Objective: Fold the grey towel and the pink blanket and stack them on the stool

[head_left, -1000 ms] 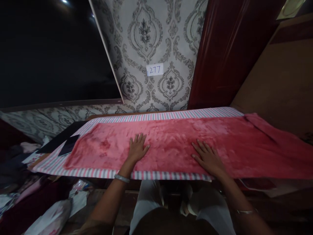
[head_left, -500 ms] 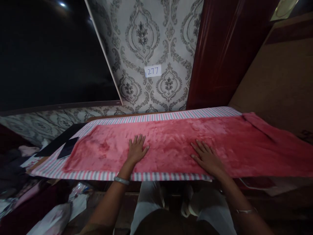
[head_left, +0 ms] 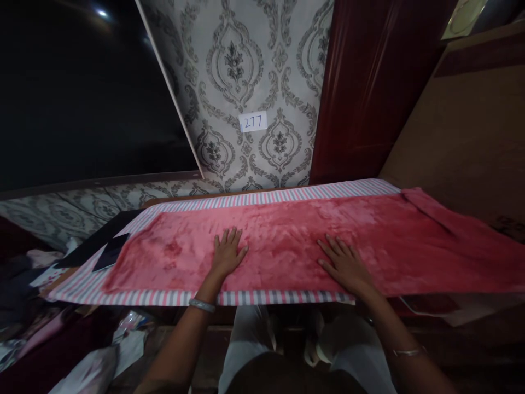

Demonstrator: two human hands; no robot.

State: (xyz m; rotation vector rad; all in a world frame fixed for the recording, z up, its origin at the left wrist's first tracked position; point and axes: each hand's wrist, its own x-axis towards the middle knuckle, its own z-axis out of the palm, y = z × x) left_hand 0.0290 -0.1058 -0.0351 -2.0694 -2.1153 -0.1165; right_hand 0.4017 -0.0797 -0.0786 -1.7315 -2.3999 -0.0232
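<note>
Head view: plush pink cloth (head_left: 283, 246) spread lengthwise along the table (head_left: 60, 278), over a striped cloth (head_left: 283, 297).
The left grip (head_left: 227, 253) and right grip (head_left: 344, 264) rest palm-down on it, fingers spread, clasping nothing. It looks soft, floppy and fairly light for its size, unlikely to break, though its pile may slide over the striped cloth. Good holds would be its corner near the table's near-left corner and the folded edge toward the far-right corner.

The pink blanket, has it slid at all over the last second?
No, no visible slide either way: the pink blanket keeps its place against the edges of the striped cloth beneath. The whole view just drifts slightly.
</note>
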